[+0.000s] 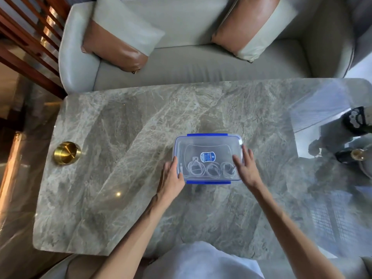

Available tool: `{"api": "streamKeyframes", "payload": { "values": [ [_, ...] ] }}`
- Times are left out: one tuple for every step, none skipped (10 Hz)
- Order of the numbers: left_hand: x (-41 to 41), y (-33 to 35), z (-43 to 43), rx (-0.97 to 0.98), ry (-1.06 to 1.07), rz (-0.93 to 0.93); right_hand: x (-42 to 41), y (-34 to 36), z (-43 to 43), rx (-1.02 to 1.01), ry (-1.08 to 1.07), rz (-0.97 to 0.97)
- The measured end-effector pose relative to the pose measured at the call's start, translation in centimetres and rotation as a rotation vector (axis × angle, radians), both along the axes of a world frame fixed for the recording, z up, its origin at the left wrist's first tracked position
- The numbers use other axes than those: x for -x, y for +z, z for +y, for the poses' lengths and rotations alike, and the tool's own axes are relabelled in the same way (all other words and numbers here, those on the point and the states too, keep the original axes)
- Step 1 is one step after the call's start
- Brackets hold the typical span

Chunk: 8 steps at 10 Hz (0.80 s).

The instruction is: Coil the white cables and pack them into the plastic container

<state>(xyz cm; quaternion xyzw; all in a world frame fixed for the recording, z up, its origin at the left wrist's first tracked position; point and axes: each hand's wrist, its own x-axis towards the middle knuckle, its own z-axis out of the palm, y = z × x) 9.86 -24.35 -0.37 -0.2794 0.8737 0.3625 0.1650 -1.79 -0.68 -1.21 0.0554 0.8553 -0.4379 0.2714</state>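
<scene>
A clear plastic container (208,146) with blue clips and its lid on stands in the middle of the marble table (120,137). Through the lid I see coiled white cables (203,170) lying side by side along its near wall. My left hand (171,178) lies against the container's near-left corner with straight fingers. My right hand (246,168) rests flat on the lid's right side, fingers spread. A blue label (208,157) is stuck at the lid's centre.
A brass ashtray (66,153) stands near the table's left edge. A grey sofa (201,63) with two cushions runs along the far side. A dark bottle (350,156) is at the right edge of the table.
</scene>
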Motion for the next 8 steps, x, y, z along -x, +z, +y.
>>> {"api": "streamKeyframes", "payload": {
  "values": [
    [-1.4,-0.3,2.0,0.286,-0.241,0.106,-5.4,0.2,-0.3,-0.408,0.346,0.37],
    [-3.0,-1.2,3.6,0.402,-0.355,0.044,-9.3,-1.3,-0.1,-0.591,0.544,0.398],
    [-4.4,-2.6,3.7,0.387,-0.306,-0.065,-9.7,-2.6,0.4,-0.687,0.593,0.358],
    [-4.3,-3.0,3.4,0.356,-0.28,-0.091,-9.3,-2.6,-0.1,-0.637,0.584,0.357],
    [-2.9,-2.5,2.9,0.323,-0.264,-0.096,-7.9,-2.2,-0.6,-0.622,0.631,0.308],
    [-2.4,-1.4,2.5,0.33,-0.309,-0.16,-7.3,-0.8,-0.7,-0.672,0.659,0.261],
    [-1.5,1.0,2.5,0.308,-0.306,-0.216,-6.5,1.3,-1.1,-0.645,0.669,0.191],
    [-0.1,4.2,1.7,0.317,-0.322,-0.117,-4.5,5.0,-1.7,-0.502,0.693,0.244]
  ]
}}
